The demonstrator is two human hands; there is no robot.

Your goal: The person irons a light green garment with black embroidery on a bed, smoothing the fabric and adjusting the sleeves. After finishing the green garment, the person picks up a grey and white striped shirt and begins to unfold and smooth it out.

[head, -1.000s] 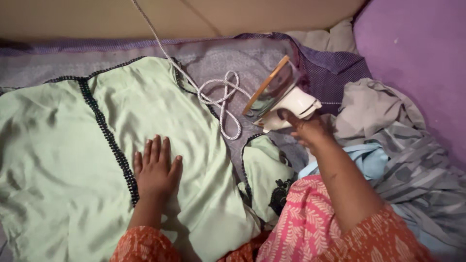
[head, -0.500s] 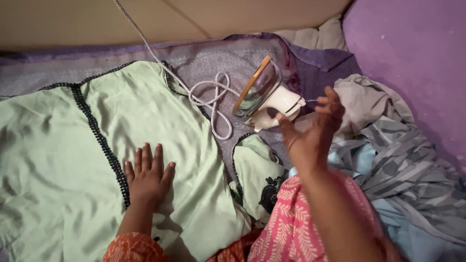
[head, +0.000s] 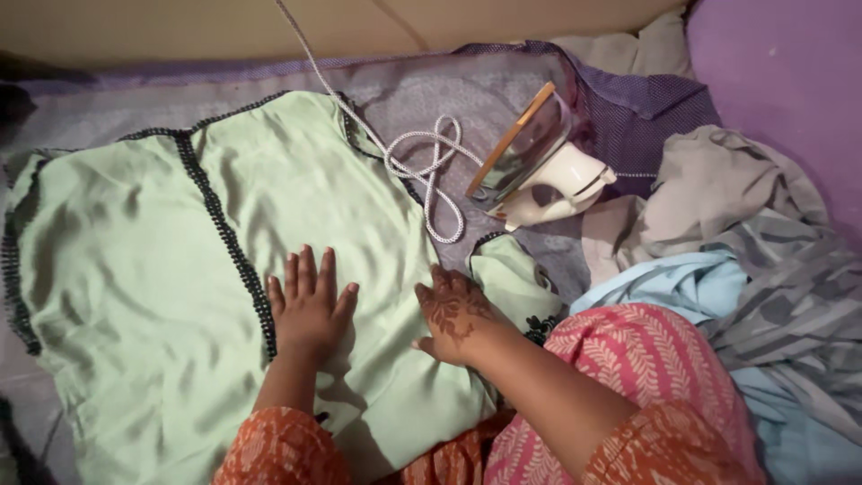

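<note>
Fingers of your left hand [head: 308, 305] and right hand [head: 452, 313] lie spread flat, gripping nothing, on the green garment [head: 180, 269] over purple bedding [head: 467, 99] beside the iron [head: 543, 166].

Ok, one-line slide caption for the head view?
Both hands, left hand and right hand, flat on pale green garment; white iron parked upright beside it.
</note>
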